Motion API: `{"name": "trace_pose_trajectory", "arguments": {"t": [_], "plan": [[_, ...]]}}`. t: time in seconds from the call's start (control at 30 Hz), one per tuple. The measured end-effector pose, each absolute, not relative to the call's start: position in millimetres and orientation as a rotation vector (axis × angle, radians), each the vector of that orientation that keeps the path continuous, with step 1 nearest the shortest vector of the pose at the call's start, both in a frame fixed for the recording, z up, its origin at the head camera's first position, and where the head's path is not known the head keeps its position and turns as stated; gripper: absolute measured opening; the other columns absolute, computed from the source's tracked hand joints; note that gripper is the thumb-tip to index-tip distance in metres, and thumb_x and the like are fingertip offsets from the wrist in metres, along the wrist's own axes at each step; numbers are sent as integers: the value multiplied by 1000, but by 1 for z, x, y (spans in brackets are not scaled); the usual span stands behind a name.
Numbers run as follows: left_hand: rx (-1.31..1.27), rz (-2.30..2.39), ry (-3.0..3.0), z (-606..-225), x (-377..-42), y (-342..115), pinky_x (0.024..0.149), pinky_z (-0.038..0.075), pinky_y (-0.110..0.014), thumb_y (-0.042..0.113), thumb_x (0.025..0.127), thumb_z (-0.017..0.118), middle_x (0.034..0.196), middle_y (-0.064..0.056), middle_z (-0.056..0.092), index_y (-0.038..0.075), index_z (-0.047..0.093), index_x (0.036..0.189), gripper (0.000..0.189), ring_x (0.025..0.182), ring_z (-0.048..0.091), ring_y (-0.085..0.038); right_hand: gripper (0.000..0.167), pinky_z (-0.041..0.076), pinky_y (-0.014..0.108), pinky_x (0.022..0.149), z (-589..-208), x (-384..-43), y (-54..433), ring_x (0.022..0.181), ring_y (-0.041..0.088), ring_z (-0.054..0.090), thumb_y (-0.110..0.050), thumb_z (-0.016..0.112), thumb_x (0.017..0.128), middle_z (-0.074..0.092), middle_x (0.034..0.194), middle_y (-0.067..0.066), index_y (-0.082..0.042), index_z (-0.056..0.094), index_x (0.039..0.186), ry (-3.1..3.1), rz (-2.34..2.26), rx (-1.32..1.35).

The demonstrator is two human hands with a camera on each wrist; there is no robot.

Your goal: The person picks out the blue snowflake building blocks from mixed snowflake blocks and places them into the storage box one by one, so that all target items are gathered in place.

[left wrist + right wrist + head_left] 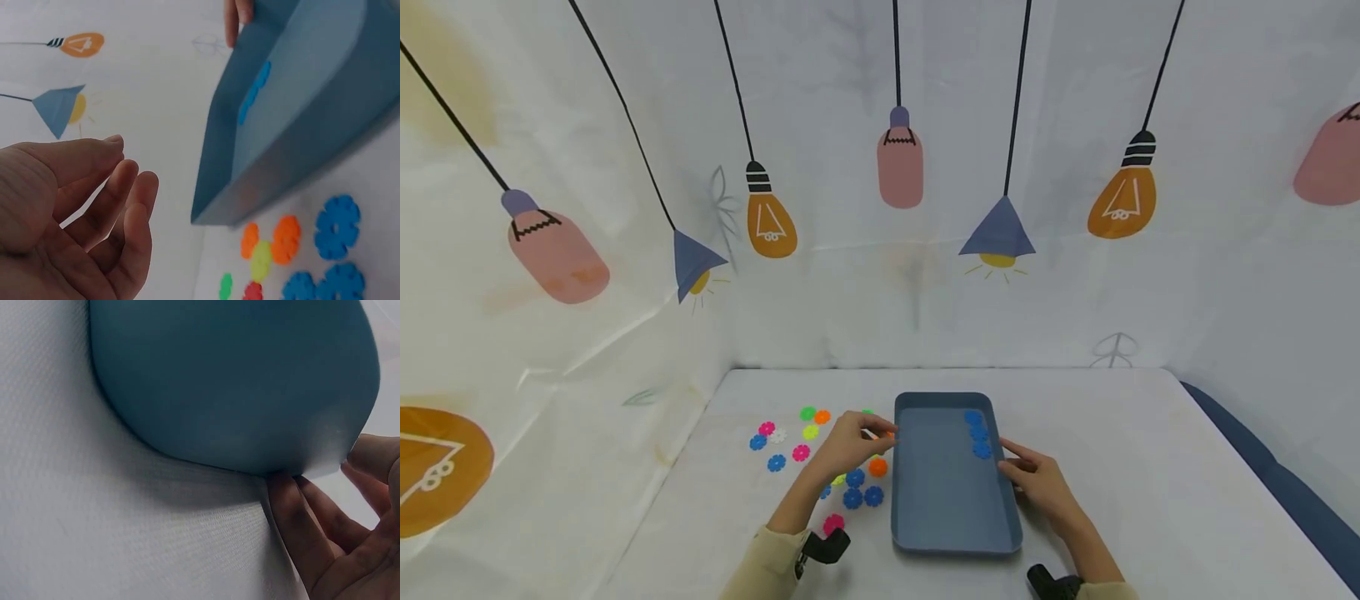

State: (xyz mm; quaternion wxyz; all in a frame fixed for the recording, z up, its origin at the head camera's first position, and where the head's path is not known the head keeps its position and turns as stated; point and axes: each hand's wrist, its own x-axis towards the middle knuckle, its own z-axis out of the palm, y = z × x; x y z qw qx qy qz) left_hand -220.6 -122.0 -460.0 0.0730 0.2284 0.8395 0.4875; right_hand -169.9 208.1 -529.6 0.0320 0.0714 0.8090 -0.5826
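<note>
A grey-blue rectangular tray [955, 508] lies on the white table, with a short column of blue flower-shaped plastic discs [978, 434] along its right inner side. My left hand [850, 446] hovers by the tray's left edge, above scattered discs. In the left wrist view, its fingers [128, 181] are loosely bent, thumb close to the forefinger, and no disc shows between them. At the tray's right edge my right hand [1041, 483] holds the rim. The right wrist view shows its fingertips [287, 487] against the outer wall.
Left of the tray lie several loose flower discs: blue ones [852, 498], an orange one [877, 467], pink ones [801, 452], a green one [807, 413] and a white one [777, 436]. A lamp-patterned curtain [850, 308] hangs behind the table. A dark blue object [1262, 454] stands beyond the right edge.
</note>
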Motion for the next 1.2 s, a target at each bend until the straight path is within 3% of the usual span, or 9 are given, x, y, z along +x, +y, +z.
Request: {"name": "trace_pose_trajectory", "arguments": {"t": [0.17, 0.33, 0.6, 0.83, 1.2], "plan": [[621, 1448, 2557, -471, -215, -140, 69, 55, -28, 14, 91, 69, 90, 1, 68, 0, 72, 109, 23, 81, 63, -19, 51, 55, 40, 78, -530, -170, 209, 105, 30, 62, -20, 67, 93, 63, 120, 23, -8, 52, 141, 2485, -1794, 200], [558, 1446, 2585, -479, -210, -157, 69, 54, -28, 12, 91, 69, 92, -1, 69, -2, 72, 108, 22, 84, 61, -23, 52, 55, 41, 78, -529, -170, 210, 106, 31, 62, -20, 67, 94, 62, 121, 24, -7, 51, 141, 2485, -1799, 191], [465, 1414, 2651, -491, -203, -185, 69, 54, -25, 11, 91, 69, 91, 0, 69, 1, 72, 107, 19, 84, 61, -23, 51, 55, 40, 77, -527, -172, 210, 104, 30, 62, -19, 67, 94, 63, 120, 23, -6, 51, 141, 2480, -1803, 197], [384, 1366, 2733, -510, -196, -202, 61, 53, -25, 14, 89, 71, 86, 2, 66, 3, 73, 104, 18, 77, 59, -20, 50, 54, 37, 74, -532, -172, 209, 99, 26, 63, -16, 67, 93, 65, 116, 21, -7, 53, 139, 2485, -1797, 248], [126, 1408, 2812, -530, -189, -219, 68, 55, -27, 15, 83, 78, 100, -3, 68, 8, 73, 103, 21, 83, 62, -17, 52, 54, 39, 78, -530, -172, 211, 105, 29, 62, -20, 66, 93, 61, 121, 23, -7, 51, 141, 2487, -1809, 213]]}}
